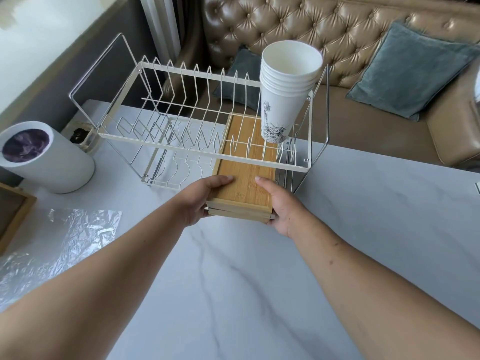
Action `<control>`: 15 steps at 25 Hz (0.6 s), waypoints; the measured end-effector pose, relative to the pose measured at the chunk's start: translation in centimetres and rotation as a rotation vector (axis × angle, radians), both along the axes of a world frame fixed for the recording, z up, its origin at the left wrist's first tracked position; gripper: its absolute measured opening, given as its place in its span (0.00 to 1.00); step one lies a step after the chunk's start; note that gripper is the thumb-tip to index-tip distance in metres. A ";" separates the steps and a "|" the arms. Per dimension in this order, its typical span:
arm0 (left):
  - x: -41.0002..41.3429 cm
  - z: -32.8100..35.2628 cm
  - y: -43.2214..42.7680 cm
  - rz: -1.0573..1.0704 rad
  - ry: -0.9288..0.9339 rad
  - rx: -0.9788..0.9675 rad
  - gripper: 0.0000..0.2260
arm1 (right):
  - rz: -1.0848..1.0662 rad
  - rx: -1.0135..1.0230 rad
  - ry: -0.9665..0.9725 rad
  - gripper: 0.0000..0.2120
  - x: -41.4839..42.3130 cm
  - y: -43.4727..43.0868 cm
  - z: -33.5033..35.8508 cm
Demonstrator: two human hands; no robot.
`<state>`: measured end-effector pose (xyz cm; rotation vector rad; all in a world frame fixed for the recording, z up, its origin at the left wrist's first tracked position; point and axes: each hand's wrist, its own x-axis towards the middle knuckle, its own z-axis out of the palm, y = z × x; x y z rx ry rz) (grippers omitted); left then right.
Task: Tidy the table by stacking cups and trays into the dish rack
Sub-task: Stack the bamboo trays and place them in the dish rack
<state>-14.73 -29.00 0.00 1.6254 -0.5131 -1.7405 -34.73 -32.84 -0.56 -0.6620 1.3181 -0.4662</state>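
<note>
Far left edge: one wooden-framed tray (15, 216), cut off by the frame, lying on the surface (233, 281), which is white marble-look with grey veins. Beside it is one sheet of crinkled clear plastic film (65, 237). Behind that stands one white cylindrical bin (52, 165) with a purple liner, then one small glass jar (81, 137) with dark contents, too blurred to identify.

Centre: one white wire dish rack (181, 147), two tiers, with a row of plate dividers along the upper tier.

The left hand (202, 201) grips the near-left corner of a stack of bamboo trays (244, 175), with the fingers (220, 181) curled round the edge and the thumb on top. The trays are light wood, rectangular, flat and rimmed. At least two layers show at the near end; I can't tell the exact count. The stack lies in the rack's lower tier at the right end, far end under the upper tier and near end sticking out toward the person. The right hand (281, 206) grips the near-right corner the same way.

Right end of the upper tier: a nested stack of white paper cups (285, 100), about five rims, mouth up and slightly tilted. The outer cup has a Statue of Liberty line drawing.

Behind: a tan tufted leather sofa (350, 29) with two blue-grey cushions (407, 71).
</note>
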 end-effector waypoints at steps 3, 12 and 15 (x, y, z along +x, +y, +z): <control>-0.1 0.1 0.1 0.024 -0.008 -0.010 0.24 | -0.022 -0.040 0.012 0.27 0.0 0.5 -0.1; -1.4 -0.6 2.9 0.120 0.019 -0.175 0.06 | -0.168 -0.110 0.037 0.17 1.2 2.9 -0.4; -1.6 -0.6 3.3 0.112 0.005 -0.152 0.08 | -0.185 -0.113 0.059 0.09 1.3 3.2 -0.7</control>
